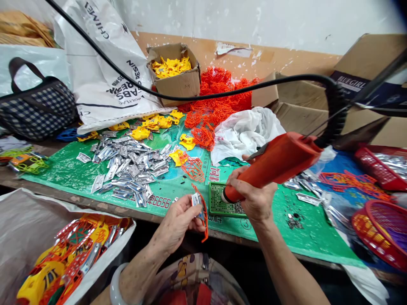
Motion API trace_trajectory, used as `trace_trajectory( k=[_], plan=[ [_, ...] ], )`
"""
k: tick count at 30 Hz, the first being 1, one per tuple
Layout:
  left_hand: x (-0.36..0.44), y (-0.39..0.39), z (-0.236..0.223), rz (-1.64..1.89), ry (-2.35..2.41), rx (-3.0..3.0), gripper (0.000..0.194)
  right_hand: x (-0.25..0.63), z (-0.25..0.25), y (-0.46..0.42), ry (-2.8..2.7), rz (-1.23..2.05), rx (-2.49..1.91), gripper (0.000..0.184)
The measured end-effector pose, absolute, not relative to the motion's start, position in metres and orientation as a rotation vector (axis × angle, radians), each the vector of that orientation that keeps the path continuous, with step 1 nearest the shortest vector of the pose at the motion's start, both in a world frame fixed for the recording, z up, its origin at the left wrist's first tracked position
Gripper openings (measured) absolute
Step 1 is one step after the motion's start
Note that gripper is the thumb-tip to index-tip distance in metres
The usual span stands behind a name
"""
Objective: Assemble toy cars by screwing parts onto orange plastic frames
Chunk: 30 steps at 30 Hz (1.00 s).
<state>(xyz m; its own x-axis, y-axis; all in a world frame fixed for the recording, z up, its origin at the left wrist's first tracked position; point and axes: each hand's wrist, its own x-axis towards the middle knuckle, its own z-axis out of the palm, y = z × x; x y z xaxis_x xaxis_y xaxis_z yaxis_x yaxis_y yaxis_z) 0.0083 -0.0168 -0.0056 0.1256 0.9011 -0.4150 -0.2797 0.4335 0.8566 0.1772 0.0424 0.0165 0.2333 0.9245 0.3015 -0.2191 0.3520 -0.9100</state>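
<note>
lower left of frame: open white bag (23,243) packed with yellow, orange and silver parts. lower centre: the person's two hands are well apart, each closed on something. left hand (179,224), pale bangle on the wrist, pinches a silver piece (196,201) together with a curved orange piece (205,218), at the near edge of the green-covered surface (65,173). right hand (254,198), right of centre, is wrapped round a red handheld tool (276,163), tilted, nose down at the green tray (210,203) of small dark bits; can't tell if the tip touches them. loose dark bits (294,220) lie right of the tray.

right edge: red baskets (365,248), one with silver pieces in it. left of centre: big spread of silver pieces (130,165), with yellow pieces (154,122) just behind. centre right: crumpled white plastic (249,127).

farther back: checkered bag (34,108) at left, printed white sack (104,63) upper left, cardboard box (179,88) of yellow parts top centre, heap of orange frames (219,112) beside it, more cartons (303,95) upper right. black cable (222,94) arcs across the upper frame to the tool.
</note>
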Motion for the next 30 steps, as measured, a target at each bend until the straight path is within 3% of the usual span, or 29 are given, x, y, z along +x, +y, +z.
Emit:
trace_trajectory(
  k=[11,18,22,30],
  plan=[
    [-0.001,-0.004,-0.011,0.799,1.257,0.993,0.024,0.177,0.016,0.044,-1.052,0.892,-0.947,0.014],
    [0.008,0.002,-0.015,0.818,1.345,1.045,0.029,0.181,0.050,0.039,-0.996,0.948,-0.780,0.014],
    [0.010,0.002,-0.013,0.822,1.335,1.041,0.028,0.175,0.072,0.029,-1.025,1.016,-0.678,0.023],
    [0.013,0.002,-0.011,0.874,1.296,1.066,0.028,0.153,0.075,0.018,-1.054,1.105,-0.679,0.028]
  ],
)
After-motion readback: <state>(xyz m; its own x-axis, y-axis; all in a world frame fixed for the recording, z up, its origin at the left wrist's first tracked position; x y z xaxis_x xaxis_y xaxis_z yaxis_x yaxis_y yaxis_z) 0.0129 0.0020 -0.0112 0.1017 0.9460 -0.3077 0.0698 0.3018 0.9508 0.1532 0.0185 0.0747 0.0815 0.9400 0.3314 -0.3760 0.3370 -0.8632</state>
